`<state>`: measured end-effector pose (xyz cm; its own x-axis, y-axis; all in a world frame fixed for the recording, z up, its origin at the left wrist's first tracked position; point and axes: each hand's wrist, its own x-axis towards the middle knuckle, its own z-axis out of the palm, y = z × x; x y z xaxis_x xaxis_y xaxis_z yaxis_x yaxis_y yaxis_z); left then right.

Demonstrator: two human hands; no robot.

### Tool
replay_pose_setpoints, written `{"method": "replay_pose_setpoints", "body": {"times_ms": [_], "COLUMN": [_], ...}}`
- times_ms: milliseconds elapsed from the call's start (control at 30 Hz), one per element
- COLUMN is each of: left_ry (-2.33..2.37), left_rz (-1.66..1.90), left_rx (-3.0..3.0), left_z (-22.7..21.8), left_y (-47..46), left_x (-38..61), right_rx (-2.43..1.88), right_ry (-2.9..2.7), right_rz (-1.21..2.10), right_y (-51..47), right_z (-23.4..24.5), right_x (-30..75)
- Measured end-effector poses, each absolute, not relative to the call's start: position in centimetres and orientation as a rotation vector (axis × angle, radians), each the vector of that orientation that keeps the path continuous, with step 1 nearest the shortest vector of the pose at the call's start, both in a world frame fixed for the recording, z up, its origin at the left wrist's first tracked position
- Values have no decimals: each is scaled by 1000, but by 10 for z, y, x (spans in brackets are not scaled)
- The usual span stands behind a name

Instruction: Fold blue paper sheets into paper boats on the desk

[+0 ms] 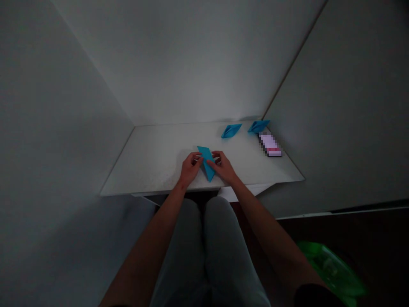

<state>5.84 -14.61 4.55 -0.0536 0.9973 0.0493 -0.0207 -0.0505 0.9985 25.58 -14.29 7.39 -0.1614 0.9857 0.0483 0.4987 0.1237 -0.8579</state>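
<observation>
A folded piece of blue paper (pixel 207 161) is held between my two hands over the front middle of the white table (pixel 153 157). It is a long slanted shape, pointed at its lower end. My left hand (pixel 191 165) pinches its left edge with thumb and fingers. On the other side, my right hand (pixel 223 166) grips the right edge, its thumb lying across the paper's face. Two folded blue paper boats, a nearer-left paper boat (pixel 231 131) and a farther-right paper boat (pixel 258 126), rest at the back right of the table.
Close to the table's right edge lies a phone (pixel 270 145) with its screen lit and blurred out. White walls (pixel 198 64) enclose the table at the back and both sides. A green translucent container (pixel 332 268) is on the dark floor at lower right.
</observation>
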Motion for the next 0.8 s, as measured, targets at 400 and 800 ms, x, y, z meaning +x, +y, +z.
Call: {"method": "replay_pose_setpoints", "body": {"times_ms": [400,800], "left_ry": [1195,1365], "left_rz": [1271,1454], "left_rx": [1235,1104], "left_z": [39,38], "left_y": [-143,-141], "left_x": [62,66], "right_rx": [-1483,-1516], "right_ry": [-1867,-1587], "right_rz": [838,923], "right_y": [-147,-142], "right_z": [72,74], "right_x": [253,258]}}
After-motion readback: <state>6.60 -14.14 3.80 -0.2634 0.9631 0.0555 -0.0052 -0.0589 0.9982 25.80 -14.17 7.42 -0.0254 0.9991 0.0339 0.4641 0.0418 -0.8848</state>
